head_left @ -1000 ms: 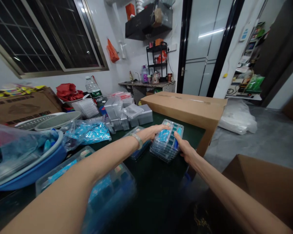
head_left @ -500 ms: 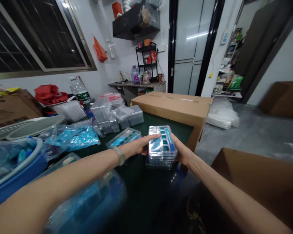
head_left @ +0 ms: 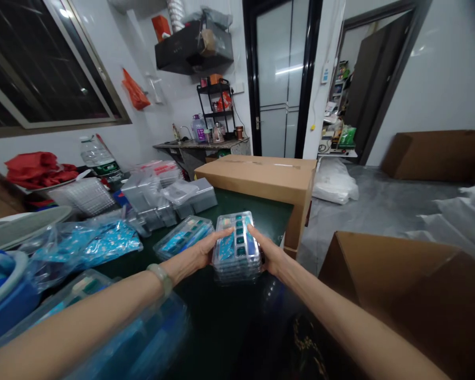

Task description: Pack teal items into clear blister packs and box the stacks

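Observation:
A stack of clear plastic cases (head_left: 237, 253) with blue and teal contents is gripped from both sides above the dark green table (head_left: 257, 203). My left hand (head_left: 208, 247) holds its left side, thumb on the top case. On the right side, my right hand (head_left: 269, 249) is closed, its thumb along the top edge; its other fingers are mostly hidden. Left of the stack lies another filled case (head_left: 184, 236). Beneath my left forearm are more filled cases (head_left: 142, 335), blurred at the near edge.
Empty-looking clear trays (head_left: 150, 198) are piled at the back left, near a bag of blue packets (head_left: 111, 240). A blue basin (head_left: 13, 301) stands far left. Behind the table is a closed cardboard box (head_left: 257, 169); an open carton (head_left: 399, 279) sits right.
The view has turned to the right. Both hands keep hold of the stack, whose cases now sit more evenly aligned; its top tilts toward me and shows its contents more clearly.

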The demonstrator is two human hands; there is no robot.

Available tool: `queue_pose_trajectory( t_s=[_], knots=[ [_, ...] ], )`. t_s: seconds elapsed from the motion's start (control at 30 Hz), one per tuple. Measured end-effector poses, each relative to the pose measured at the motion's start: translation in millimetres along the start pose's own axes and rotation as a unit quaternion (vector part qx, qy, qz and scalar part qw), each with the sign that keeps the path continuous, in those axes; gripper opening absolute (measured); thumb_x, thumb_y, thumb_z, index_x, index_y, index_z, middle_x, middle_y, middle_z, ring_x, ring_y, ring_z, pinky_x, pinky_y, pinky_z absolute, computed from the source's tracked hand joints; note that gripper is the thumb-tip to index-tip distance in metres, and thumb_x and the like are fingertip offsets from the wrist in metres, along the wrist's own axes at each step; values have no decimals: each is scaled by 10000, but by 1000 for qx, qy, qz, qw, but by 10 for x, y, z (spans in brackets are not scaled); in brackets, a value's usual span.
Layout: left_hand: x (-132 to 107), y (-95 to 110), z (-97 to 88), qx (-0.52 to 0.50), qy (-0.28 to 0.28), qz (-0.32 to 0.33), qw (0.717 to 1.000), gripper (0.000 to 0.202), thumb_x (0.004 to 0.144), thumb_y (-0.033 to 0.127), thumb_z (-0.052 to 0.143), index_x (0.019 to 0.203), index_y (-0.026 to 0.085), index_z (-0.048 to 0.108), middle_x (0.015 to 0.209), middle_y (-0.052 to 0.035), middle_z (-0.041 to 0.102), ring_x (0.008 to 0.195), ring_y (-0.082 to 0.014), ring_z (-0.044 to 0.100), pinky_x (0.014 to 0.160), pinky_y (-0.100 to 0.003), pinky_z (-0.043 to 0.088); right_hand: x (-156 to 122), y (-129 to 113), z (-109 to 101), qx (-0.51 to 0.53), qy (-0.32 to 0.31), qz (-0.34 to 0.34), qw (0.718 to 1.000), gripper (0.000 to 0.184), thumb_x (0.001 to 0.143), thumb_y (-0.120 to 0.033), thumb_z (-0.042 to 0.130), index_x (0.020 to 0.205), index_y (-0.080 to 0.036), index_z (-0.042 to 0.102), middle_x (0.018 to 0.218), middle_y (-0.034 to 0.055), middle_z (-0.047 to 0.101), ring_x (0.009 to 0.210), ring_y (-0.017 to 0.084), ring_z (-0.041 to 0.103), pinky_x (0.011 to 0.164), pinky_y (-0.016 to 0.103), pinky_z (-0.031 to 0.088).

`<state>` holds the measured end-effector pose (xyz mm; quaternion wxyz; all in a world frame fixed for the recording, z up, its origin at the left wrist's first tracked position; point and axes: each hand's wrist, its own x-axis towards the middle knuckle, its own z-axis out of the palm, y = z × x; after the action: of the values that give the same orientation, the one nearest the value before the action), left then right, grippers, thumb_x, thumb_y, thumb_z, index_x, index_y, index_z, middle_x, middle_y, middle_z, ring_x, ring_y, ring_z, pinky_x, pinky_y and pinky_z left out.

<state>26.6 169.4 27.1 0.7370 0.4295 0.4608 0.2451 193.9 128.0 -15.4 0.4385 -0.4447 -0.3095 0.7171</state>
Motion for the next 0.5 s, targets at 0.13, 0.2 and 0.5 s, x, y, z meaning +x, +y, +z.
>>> queue_pose_trajectory(
  t_s=[0.13, 0.2, 0.5],
  knots=[
    [18, 6, -24, -18, -10, 7, 1000, 365, 674, 421, 628, 848, 100, 620, 757, -104, 690, 718, -228, 647, 758, -362, 496, 22, -23, -34, -54, 30, -7, 998, 617, 579, -686, 557, 961, -201, 569, 803, 62, 622, 707, 197, 563, 602, 336, 429],
    [11, -5, -28, -22, -20, 14, 999, 372, 682, 415, 623, 863, 89, 620, 762, -118, 689, 725, -240, 649, 757, -376, 497, 11, -4, -52, -58, 31, -30, 997, 600, 579, -642, 598, 999, -217, 548, 854, 54, 619, 748, 192, 557, 630, 326, 426],
    [-122, 18, -67, 61, -38, 224, 972, 688, 633, 222, 705, 1246, 188, 396, 1166, -117, 563, 1067, -292, 513, 896, -390, 413, -188, -96, 15, -123, -6, -304, 945, 835, 618, -424, 694, 1293, -225, 246, 1175, 87, 475, 1015, 228, 499, 847, 369, 409]
  ],
)
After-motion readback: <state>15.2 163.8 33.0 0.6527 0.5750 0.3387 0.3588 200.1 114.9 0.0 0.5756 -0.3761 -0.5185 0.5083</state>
